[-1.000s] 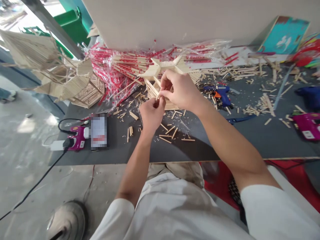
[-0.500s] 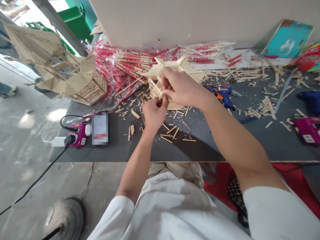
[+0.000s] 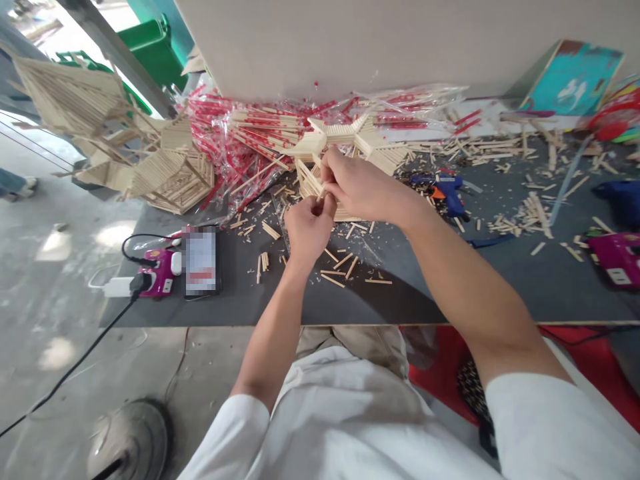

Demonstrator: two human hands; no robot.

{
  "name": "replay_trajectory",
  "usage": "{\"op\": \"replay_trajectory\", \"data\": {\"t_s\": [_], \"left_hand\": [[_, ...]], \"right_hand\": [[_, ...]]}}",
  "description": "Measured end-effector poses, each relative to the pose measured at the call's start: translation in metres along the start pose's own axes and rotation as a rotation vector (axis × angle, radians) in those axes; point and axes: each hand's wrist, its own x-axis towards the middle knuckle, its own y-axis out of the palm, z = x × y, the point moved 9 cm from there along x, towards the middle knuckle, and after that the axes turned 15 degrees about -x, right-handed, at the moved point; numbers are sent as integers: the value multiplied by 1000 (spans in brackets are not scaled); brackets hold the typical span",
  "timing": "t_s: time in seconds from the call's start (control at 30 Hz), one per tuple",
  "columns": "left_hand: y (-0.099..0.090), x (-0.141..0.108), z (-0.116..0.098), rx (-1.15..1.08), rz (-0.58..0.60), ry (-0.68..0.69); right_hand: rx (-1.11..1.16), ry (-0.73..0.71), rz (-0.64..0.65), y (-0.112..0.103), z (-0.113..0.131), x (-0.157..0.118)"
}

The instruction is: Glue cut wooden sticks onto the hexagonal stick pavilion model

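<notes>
Wht tee [image 3: 345, 413], short slvs [image 3: 535, 407], soft folds; beige trousers [image 3: 367, 340]; hands [image 3: 309, 225] bare.

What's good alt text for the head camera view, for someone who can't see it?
Left hand and right hand, fingertips pinched close together, work at a small wooden-stick model on a dark tabletop strewn with cut sticks. A larger stick model and a purple power strip are at left; a blue glue gun lies at right.

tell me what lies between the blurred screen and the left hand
Short wooden sticks, some bunched, some scattered, lie on the dark tabletop between the blurred screen and the left hand, as the head view shows.
</notes>
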Motion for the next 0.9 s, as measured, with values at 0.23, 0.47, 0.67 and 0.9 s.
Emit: {"op": "replay_trajectory", "data": {"t_s": [0.23,0.47,0.67,0.9], "left_hand": [[2,1,-1,25,-2,11],[1,1,-3,39,-4,44],[2,2,-1,39,-11,53],[1,2,-3,51,-21,74]], "right_hand": [[1,-11,-10,1,0,-4],[24,-30,-36,2,-2,-7],[41,-26,-29,2,2,-6],[74,-21,-99,-2,-10,-11]]}}
